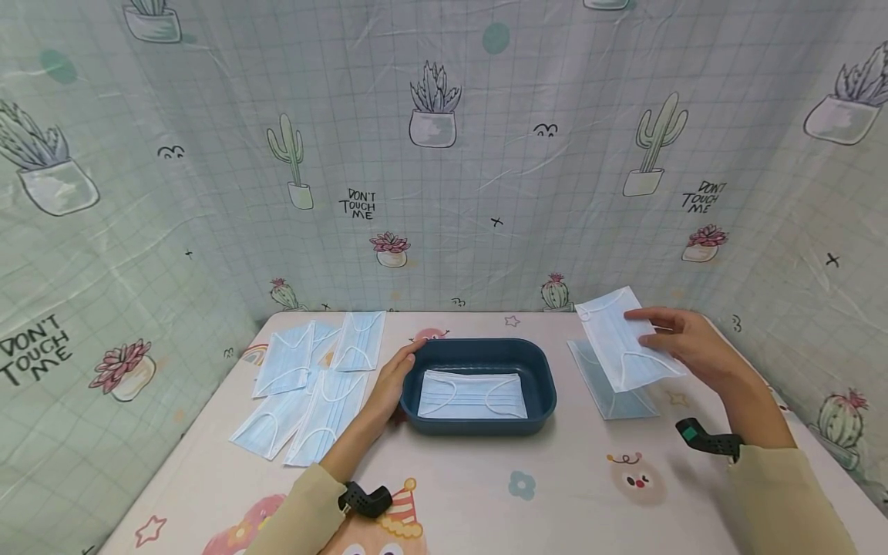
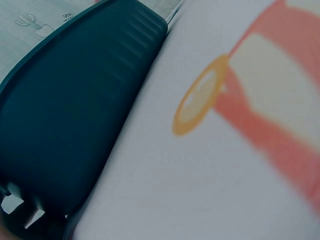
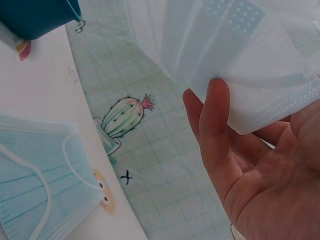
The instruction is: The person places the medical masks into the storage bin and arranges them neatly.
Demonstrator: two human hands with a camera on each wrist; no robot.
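My right hand (image 1: 694,347) pinches a face mask (image 1: 620,339) by its right side, raised over the table. In the right wrist view, the fingers (image 3: 215,107) lie on the pale face of that mask. Below it, another light blue mask (image 1: 613,401) lies flat on the table. My left hand (image 1: 391,385) rests along the left side of a dark blue box (image 1: 479,428), fingertips at its rim; the thumb is mostly hidden. Inside the box lies a mask (image 1: 473,395) with its ear loops on top. The left wrist view shows mainly the box's ribbed outer wall (image 2: 75,115).
Several loose masks (image 1: 312,385) lie overlapping on the table left of the box. A patterned cloth (image 1: 486,193) with cactus drawings hangs behind the table and along both sides. The light tablecloth (image 1: 555,493) carries cartoon prints.
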